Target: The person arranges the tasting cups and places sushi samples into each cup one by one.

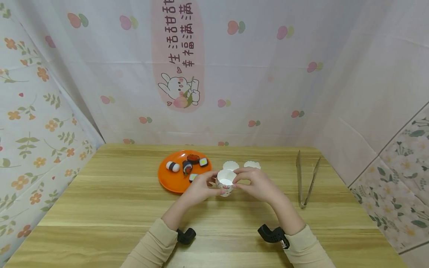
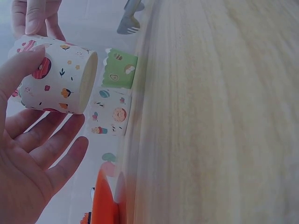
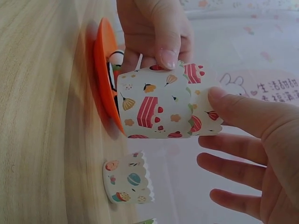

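Observation:
My left hand grips a white paper baking cup with cake and flower prints and a scalloped rim. A second, similar cup sticks out of its mouth, nested inside it. My right hand pinches the rim of that inner cup between thumb and fingers. Both cups are held above the table, mouth upward in the head view. Behind them stand a white printed cup and a green printed cup, side by side on the table.
An orange plate with several toy sushi pieces lies left of the cups. Metal tongs rest on the wooden table at the right, spread apart. A printed curtain hangs behind the table.

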The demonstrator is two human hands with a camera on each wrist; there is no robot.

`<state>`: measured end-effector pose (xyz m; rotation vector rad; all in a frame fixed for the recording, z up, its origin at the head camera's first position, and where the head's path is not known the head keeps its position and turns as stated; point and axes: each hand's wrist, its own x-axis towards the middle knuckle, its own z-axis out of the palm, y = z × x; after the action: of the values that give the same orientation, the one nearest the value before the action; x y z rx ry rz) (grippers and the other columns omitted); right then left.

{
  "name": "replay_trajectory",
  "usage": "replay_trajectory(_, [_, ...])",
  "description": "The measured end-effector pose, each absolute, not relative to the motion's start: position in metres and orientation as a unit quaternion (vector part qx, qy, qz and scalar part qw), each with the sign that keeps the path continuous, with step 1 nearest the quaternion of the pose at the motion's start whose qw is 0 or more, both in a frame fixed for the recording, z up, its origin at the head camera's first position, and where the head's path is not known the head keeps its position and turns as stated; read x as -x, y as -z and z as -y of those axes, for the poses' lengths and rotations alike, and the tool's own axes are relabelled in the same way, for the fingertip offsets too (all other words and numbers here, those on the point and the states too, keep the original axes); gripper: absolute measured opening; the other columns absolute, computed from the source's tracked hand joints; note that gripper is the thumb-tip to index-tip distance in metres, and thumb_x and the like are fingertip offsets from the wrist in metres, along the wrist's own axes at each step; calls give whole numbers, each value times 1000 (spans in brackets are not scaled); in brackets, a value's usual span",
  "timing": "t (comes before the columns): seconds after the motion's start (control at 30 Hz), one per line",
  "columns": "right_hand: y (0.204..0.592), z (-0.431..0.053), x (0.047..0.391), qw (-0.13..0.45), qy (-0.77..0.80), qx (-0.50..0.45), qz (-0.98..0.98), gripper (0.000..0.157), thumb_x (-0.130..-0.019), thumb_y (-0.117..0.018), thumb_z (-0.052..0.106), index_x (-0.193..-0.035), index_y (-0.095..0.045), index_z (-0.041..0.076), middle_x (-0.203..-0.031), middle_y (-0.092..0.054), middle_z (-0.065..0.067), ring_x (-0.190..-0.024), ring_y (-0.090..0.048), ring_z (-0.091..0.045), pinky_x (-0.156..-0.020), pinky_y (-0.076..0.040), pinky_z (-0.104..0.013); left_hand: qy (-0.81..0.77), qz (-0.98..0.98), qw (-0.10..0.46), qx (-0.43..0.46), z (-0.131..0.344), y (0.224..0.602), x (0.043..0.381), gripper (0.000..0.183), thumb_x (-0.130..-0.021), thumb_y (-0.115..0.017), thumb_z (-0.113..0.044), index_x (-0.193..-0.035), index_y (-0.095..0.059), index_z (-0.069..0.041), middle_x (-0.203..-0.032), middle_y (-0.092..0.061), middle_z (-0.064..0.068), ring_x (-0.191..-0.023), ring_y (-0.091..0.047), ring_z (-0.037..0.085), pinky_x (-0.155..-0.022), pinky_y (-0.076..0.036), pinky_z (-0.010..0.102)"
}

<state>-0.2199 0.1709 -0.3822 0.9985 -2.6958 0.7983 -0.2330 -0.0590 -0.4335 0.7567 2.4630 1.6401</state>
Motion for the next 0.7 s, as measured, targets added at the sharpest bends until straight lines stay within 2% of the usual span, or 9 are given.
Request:
replay_trajectory(0.43, [382, -176, 222, 94, -278, -339, 894, 9, -86, -73, 27, -86, -75, 18, -118, -64, -12, -113, -57, -32, -92, -47, -50, -534, -807, 46, -249, 60, 433, 233, 58, -80, -80, -21, -132, -56, -7, -118, -62, 1, -97, -58, 17, -85, -51, 37])
replay_trajectory(0.7, [377, -178, 220, 120, -284, -333, 891, 10, -84, -75, 25, -86, -75, 16, -116, -66, -6, -111, -58, -29, -89, -50, -47, -535, -806, 46, -250, 59, 432, 233, 57, -80, -79, -20, -130, -56, -5, -118, -62, 3, -99, -58, 23, -86, -51, 39])
